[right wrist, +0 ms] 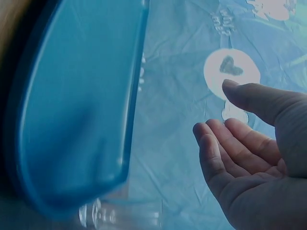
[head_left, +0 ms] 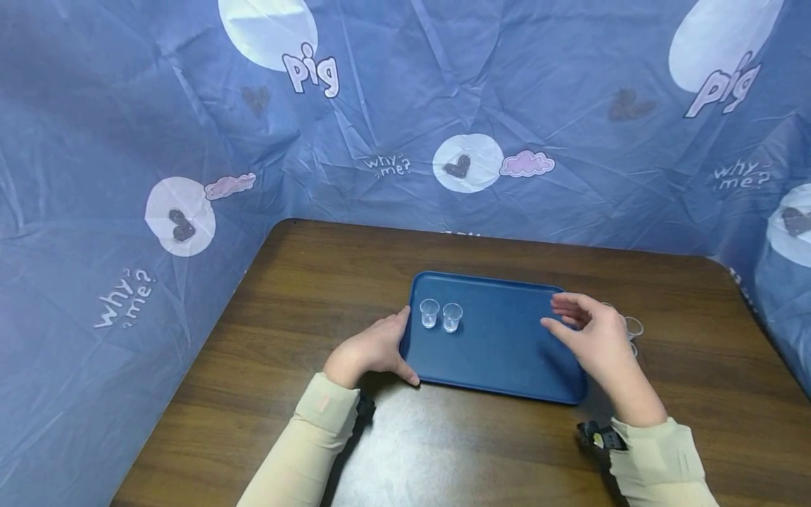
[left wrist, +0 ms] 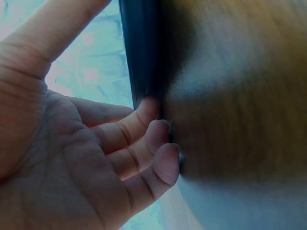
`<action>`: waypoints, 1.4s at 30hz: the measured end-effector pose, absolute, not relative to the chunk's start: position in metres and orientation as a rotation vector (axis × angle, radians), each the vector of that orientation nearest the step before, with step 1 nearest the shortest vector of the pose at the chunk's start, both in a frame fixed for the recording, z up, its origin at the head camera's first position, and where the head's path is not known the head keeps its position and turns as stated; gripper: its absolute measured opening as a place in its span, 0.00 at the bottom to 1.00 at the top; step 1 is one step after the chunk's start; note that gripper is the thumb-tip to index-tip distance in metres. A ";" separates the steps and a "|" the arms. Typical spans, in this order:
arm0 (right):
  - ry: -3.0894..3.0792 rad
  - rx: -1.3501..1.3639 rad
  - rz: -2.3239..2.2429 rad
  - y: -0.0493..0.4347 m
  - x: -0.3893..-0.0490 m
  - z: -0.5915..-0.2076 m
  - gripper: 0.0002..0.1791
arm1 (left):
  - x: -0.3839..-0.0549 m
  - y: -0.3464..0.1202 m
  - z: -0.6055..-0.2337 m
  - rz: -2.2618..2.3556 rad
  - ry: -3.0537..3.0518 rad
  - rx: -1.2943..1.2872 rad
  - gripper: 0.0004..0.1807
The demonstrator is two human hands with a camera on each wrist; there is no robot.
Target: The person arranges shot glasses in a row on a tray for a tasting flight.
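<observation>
A blue tray lies on the wooden table, two small clear cups standing side by side near its left end. My left hand rests against the tray's left edge, fingers along the side and thumb by the front left corner. In the left wrist view the fingertips touch near the dark tray edge. Above the tray's right end my right hand hovers, thumb and fingers apart and bent a little, holding nothing. Partly hidden behind that hand, clear cups sit right of the tray; the right wrist view shows clear plastic.
The brown wooden table extends around the tray on all sides. A wrinkled blue printed cloth hangs behind the table and along its left and right sides.
</observation>
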State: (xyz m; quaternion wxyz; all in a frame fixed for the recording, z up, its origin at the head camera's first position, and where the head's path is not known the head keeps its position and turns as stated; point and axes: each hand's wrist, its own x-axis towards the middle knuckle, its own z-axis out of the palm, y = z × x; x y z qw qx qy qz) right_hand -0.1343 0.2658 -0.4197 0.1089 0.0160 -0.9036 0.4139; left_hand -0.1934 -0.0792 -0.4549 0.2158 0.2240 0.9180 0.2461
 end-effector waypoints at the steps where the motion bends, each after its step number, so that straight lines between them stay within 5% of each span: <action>1: -2.655 0.040 1.214 0.269 -0.133 -0.419 0.23 | -0.193 -0.079 -0.455 0.680 2.544 0.621 0.75; 42: -2.527 -0.082 1.097 0.348 -0.096 -0.420 0.24 | -0.192 -0.077 -0.452 0.677 2.544 0.609 0.75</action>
